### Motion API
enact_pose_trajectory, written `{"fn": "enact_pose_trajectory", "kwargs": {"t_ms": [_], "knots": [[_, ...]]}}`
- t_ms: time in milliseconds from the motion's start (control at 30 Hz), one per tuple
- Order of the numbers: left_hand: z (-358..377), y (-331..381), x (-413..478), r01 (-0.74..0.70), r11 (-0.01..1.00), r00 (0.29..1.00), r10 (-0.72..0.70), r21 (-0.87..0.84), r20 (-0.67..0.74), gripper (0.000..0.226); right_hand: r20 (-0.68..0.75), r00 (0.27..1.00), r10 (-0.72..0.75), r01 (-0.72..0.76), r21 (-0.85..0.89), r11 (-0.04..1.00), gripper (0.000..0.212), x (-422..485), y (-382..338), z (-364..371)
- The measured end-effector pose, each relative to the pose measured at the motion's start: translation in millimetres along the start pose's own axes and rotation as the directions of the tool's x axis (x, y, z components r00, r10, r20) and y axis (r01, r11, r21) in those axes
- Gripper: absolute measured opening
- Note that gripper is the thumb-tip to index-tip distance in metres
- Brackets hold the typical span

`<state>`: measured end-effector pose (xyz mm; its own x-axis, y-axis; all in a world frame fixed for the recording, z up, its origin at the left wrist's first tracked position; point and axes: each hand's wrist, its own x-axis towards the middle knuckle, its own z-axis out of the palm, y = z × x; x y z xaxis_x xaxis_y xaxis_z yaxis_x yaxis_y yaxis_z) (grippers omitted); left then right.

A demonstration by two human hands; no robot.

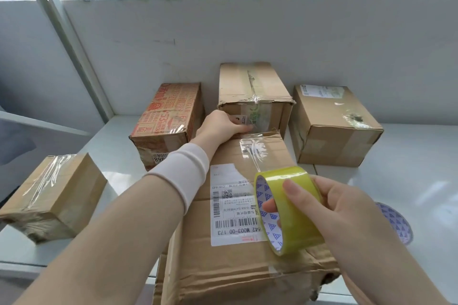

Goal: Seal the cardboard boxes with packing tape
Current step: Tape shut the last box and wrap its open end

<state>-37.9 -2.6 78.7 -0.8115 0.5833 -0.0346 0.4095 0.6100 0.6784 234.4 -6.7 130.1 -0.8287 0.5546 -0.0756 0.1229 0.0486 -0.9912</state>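
Left hand (220, 124) clasps a creased brown cardboard box (223, 267); right hand (347, 210) grips a glossy yellow roll of packing tape (297, 218).

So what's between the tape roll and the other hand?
A strip of clear tape, stretched from the tape roll across the box top to the left hand; head view shows it.
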Motion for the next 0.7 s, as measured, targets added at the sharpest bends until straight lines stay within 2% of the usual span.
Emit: {"fn": "enact_pose_trajectory", "kwargs": {"t_ms": [100,233,300,367,433,467,533,567,600,667,700], "knots": [[0.8,-3.5,4.8,0.033,0.996,0.999,-0.036,0.083,0.037,0.046,-0.006,1.000,-0.003,0.003,0.016,1.000,0.034,-2.1,1.0,3.2],[-3.5,-0.6,6.5,0.067,0.989,0.990,-0.082,0.131,0.117,0.063,-0.017,0.999,-0.029,0.029,0.031,0.999,0.036,-4.4,4.8,5.0],[-7.6,3.6,3.9,0.087,0.961,0.976,-0.136,0.263,0.172,0.069,-0.023,0.999,-0.035,0.036,0.026,0.999,0.036,-5.8,6.0,5.7],[-10.3,4.7,2.8,0.083,0.936,0.970,-0.154,0.341,0.186,0.064,-0.034,0.999,-0.038,0.039,0.032,0.999,0.035,-7.4,6.8,7.4],[-10.5,5.0,-2.8,0.044,0.942,0.996,-0.069,0.334,0.062,0.040,-0.047,0.998,-0.052,0.055,0.053,0.997,0.036,-8.5,7.7,8.7],[-9.8,4.6,-9.8,-0.017,0.946,0.998,0.033,0.325,-0.044,0.031,-0.054,0.997,-0.060,0.063,0.060,0.996,0.038,-8.7,8.8,9.2],[-7.3,5.1,-27.8,-0.247,0.940,0.940,0.291,0.235,-0.178,0.025,-0.060,0.996,-0.059,0.064,0.080,0.995,0.042,-8.5,10.9,10.4],[-7.0,6.4,-37.1,-0.356,0.921,0.914,0.379,0.160,-0.147,0.026,-0.060,0.996,-0.059,0.065,0.088,0.994,0.044,-7.8,12.8,10.9],[-6.6,7.3,-45.8,-0.415,0.905,0.906,0.420,0.090,-0.050,0.029,-0.064,0.996,-0.065,0.070,0.091,0.993,0.046,-7.2,15.3,11.4],[-3.0,5.2,-55.6,-0.426,0.904,0.894,0.413,0.042,0.176,0.036,-0.082,0.993,-0.090,0.096,0.071,0.993,0.050,-7.1,19.6,12.3],[-1.4,3.4,-56.5,-0.419,0.906,0.888,0.395,0.057,0.237,0.039,-0.088,0.990,-0.114,0.118,0.044,0.992,0.051,-8.3,22.6,12.5]]}}
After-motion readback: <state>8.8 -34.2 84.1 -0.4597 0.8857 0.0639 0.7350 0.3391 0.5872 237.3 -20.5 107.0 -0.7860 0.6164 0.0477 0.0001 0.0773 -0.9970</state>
